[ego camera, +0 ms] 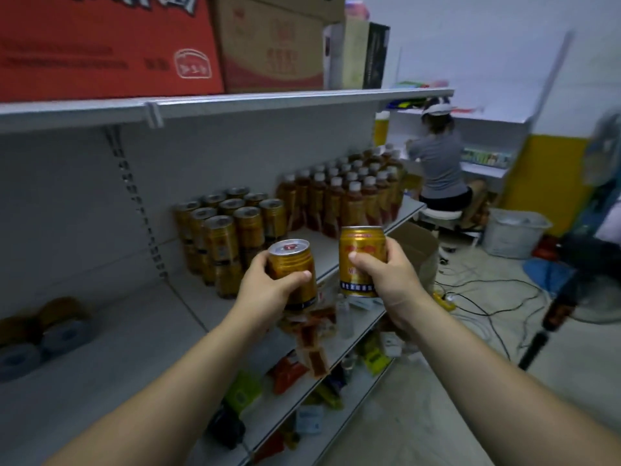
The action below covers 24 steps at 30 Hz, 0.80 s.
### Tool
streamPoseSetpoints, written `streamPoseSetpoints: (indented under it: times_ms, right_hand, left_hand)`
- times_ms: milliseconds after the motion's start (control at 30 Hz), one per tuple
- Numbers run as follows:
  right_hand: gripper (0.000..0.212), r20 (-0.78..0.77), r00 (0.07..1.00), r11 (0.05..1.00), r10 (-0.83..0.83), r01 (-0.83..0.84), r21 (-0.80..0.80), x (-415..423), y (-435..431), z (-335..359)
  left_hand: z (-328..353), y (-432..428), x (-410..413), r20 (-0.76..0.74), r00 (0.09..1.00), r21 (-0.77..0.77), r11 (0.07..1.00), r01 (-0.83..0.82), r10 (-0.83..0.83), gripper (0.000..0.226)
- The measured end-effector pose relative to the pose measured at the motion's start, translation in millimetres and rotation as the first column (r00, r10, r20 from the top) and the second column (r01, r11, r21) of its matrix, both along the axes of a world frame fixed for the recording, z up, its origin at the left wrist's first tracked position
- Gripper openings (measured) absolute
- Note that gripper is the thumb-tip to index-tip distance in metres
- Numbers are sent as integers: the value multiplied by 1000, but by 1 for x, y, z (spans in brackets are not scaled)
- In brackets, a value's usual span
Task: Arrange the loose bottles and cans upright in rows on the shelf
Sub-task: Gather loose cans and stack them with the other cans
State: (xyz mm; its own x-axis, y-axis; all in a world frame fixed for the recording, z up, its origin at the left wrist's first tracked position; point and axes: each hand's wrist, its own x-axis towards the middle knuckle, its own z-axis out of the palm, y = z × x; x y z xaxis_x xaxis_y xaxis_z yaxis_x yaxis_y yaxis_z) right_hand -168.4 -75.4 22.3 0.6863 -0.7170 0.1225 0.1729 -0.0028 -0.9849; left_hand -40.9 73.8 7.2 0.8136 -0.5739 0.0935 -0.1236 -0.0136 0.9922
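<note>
far left of the shelf [141, 331] there's a few loose cans [47, 334] lying on their sides, blurry but clearly not upright yet. next over is the can block [232, 230], gold cans stacked two high in tidy rows. left hand [268, 292] is wrapped round a gold can [294, 260] that's tipped toward the camera with its lid showing, held in the air just in front of that block. right hand [386, 277] grips a second can [361, 245] upright, about over the shelf's front edge. bottles [346, 200] stand in rows further right. my worry: both hands are full, so nothing's free to steady the stack. a can set down crooked on the top tier, or knocked against it, could topple the front column and send cans rolling off the shelf
</note>
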Motion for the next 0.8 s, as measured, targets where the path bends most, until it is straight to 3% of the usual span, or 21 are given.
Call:
streamPoseSetpoints:
  times_ms: [233,600,800]
  right_hand:
    - [42,-46,999,998,8,-11,-65,3,-62,2]
    - [55,-155,987,988,51,-72,-133,100,-162,-25]
    - [59,-215,969,975,121,-157,-157,144,-200,-42]
  left_hand:
    - [-8,-67,12,10,1000,29,999,-15,15,72]
    - [-44,-167,103,-22,997,63,996,-67,68,53]
    - [-67,-183,123,-50,993,122,988,-97,104,61]
